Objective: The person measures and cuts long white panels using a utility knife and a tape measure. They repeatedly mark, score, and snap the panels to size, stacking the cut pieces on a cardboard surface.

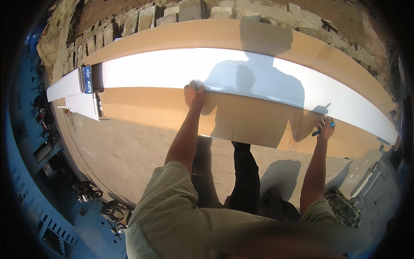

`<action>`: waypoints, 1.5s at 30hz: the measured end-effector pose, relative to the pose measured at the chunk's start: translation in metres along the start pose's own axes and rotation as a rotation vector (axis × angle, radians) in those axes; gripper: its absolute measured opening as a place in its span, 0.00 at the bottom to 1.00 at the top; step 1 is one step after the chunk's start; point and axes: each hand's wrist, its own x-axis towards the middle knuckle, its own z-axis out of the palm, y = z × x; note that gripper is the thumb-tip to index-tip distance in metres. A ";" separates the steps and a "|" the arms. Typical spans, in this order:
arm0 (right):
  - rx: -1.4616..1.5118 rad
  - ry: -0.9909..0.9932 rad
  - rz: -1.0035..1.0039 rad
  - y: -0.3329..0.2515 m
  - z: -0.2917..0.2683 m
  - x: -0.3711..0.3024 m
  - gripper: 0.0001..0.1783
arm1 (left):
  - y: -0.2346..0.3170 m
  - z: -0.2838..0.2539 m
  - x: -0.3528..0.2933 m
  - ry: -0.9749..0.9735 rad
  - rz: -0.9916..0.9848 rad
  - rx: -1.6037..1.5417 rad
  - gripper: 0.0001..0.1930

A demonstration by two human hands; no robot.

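Note:
A long white panel (151, 69) lies in an open brown cardboard carton (250, 114) that stretches across the view. At the panel's near edge, left of its middle, my left hand (195, 96) has its fingers closed over the edge. Something small and pale shows at those fingertips, too unclear to name. Farther right, my right hand (326, 129) is closed around a slim blue tool (317, 133), a marker or a cutter by its shape. That hand is over the carton's near flap, just below the panel's edge. My shadow falls over the panel and carton.
White sheets (84, 105) and a blue printed box piece (88, 80) lie at the carton's left end. Stone blocks (146, 18) line the far side. Motorcycles (86, 191) stand at the lower left, and a patterned bag (343, 208) sits at the lower right.

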 end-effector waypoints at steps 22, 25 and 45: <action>-0.283 -0.775 -0.425 0.013 0.445 -0.557 0.33 | 0.048 -0.023 0.129 -0.409 1.241 0.539 0.35; -0.146 -0.571 -0.550 0.008 0.521 -0.553 0.31 | 0.039 -0.007 0.133 -0.299 1.316 0.574 0.33; -0.653 -0.466 -0.204 -0.063 0.586 -0.528 0.30 | 0.095 -0.031 0.116 -0.559 1.244 1.220 0.70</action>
